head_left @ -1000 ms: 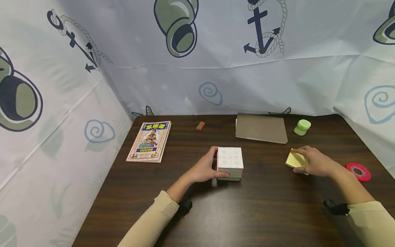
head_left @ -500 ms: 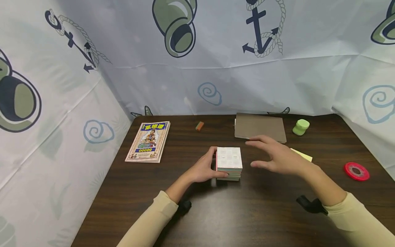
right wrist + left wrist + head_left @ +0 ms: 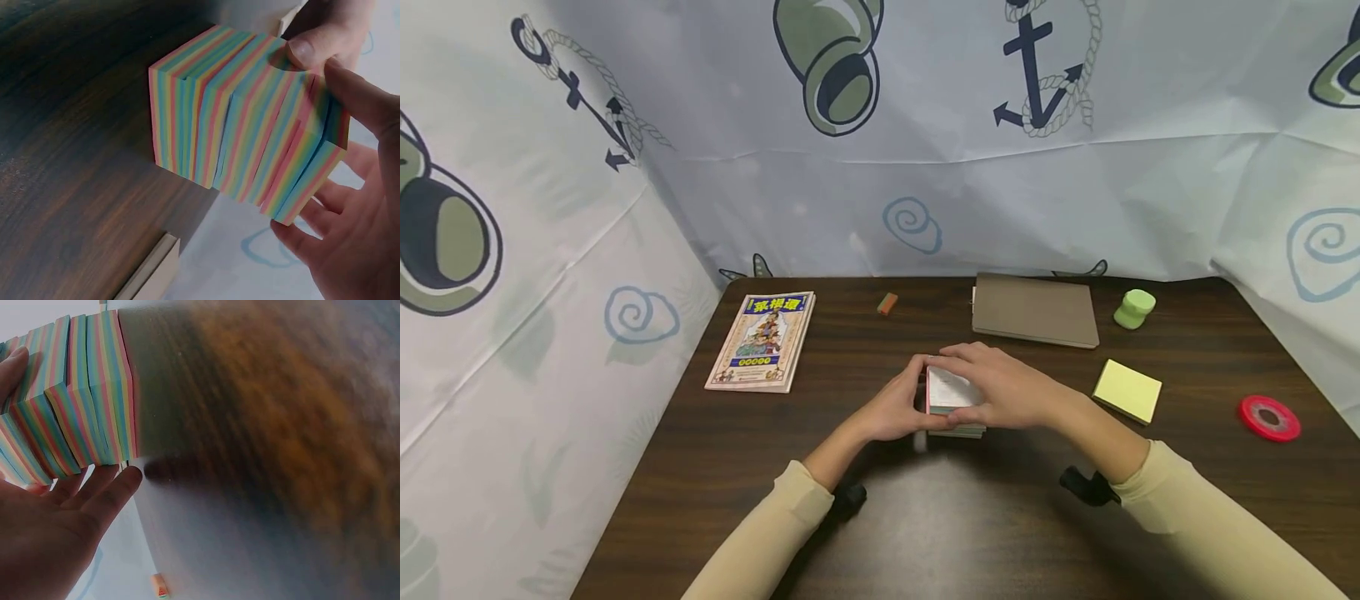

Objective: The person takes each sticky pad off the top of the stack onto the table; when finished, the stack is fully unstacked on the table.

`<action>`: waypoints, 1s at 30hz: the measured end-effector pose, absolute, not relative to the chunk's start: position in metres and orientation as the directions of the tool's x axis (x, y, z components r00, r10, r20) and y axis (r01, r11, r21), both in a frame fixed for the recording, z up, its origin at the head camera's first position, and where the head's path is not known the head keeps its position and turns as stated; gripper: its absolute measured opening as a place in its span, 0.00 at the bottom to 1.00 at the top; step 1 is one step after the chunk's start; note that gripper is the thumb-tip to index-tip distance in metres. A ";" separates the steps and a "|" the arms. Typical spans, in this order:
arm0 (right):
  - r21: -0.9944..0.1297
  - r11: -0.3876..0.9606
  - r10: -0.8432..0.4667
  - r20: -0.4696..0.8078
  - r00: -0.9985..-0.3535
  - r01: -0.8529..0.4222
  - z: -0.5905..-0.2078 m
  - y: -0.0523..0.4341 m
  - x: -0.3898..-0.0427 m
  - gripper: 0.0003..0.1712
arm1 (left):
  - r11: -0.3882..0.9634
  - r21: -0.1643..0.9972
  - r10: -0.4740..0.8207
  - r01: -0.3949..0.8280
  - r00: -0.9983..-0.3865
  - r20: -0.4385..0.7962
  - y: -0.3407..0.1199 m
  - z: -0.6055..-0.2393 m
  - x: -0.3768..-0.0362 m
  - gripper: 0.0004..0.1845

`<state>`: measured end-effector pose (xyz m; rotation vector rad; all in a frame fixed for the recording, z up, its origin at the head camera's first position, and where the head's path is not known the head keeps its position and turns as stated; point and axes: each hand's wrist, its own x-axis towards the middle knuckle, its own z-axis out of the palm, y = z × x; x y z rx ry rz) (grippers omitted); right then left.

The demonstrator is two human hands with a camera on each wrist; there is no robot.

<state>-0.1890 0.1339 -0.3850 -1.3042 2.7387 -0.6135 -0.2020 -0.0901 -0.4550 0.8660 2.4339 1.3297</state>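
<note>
A block-shaped stack of paper note pads stands on the table, with a white printed top. Its sides show rainbow stripes in the wrist views. My left hand holds the stack's left side, thumb along the front face and fingers behind. From the right, my right hand spans the upper part, thumb at the front and fingers at the back. In the right wrist view, the right thumb lies near the left thumb on the striped stack. The right hand covers part of the top in the head view.
A yellow sticky note pad and a red ring-shaped roll lie at the right. Behind are a grey-brown notebook, a green waisted object and a small orange-and-green block. A comic-style book lies far left.
My right hand has let go of the yellow sticky note pad, leaving it at the right, and moved left onto the stack. The left hand has kept its hold.
</note>
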 end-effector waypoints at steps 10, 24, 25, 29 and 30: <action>-0.399 0.564 -0.742 0.140 -0.656 -0.723 -0.385 0.136 -0.192 0.44 | 0.381 0.842 0.617 0.383 -0.783 0.077 -0.090 -0.454 -0.202 0.44; -0.421 0.666 -0.624 0.140 -0.769 -0.616 -0.366 0.191 -0.204 0.44 | 0.437 0.821 0.599 0.367 -0.800 0.038 -0.090 -0.453 -0.202 0.47; -0.417 0.679 -0.610 0.137 -0.780 -0.604 -0.368 0.198 -0.206 0.44 | 0.443 0.819 0.596 0.365 -0.802 0.035 -0.090 -0.453 -0.202 0.48; -0.401 0.726 -0.568 0.109 -0.815 -0.559 -0.383 0.224 -0.215 0.43 | 0.463 0.810 0.596 0.361 -0.803 0.017 -0.090 -0.454 -0.202 0.49; -0.400 0.735 -0.559 0.099 -0.823 -0.548 -0.389 0.229 -0.217 0.43 | 0.462 0.810 0.598 0.360 -0.801 0.015 -0.090 -0.454 -0.202 0.50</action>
